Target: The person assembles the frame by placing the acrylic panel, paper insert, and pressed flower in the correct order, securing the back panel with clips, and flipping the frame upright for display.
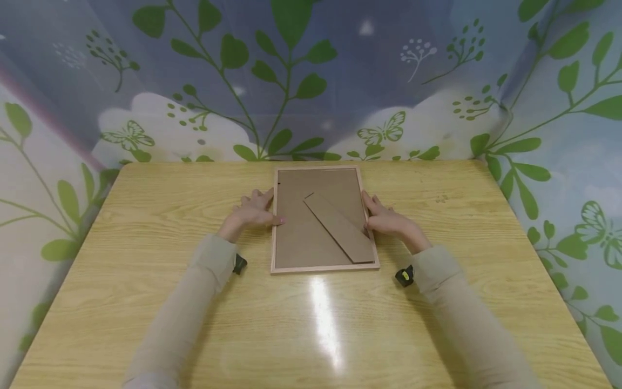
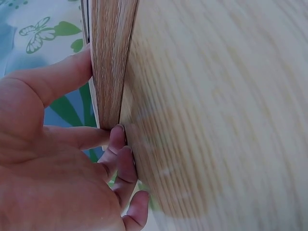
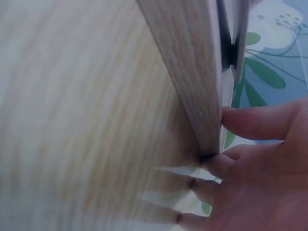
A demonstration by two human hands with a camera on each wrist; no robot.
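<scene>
A picture frame [image 1: 323,227] with a pale wooden border lies on the table, its brown backing board facing up. On that backing, a flat brown easel stand [image 1: 340,232] slants toward the near right corner. My left hand [image 1: 252,210] holds the left side, its thumb over the border and the other fingers at the outer edge. In the left wrist view, the wooden edge [image 2: 111,62] meets the index finger, and the fingertips touch the tabletop. My right hand [image 1: 389,219] holds the right side; the right wrist view shows its thumb [image 3: 255,120] against the border and fingertips at the tabletop.
The wood-grain table [image 1: 160,216] reaches back to a wall covering [image 1: 291,119] printed with green leaves and butterflies. Similar printed sheets hang on the left and right. A bright reflection lies on the tabletop in front of the frame. Black wrist devices [image 1: 405,276] sit at both cuffs.
</scene>
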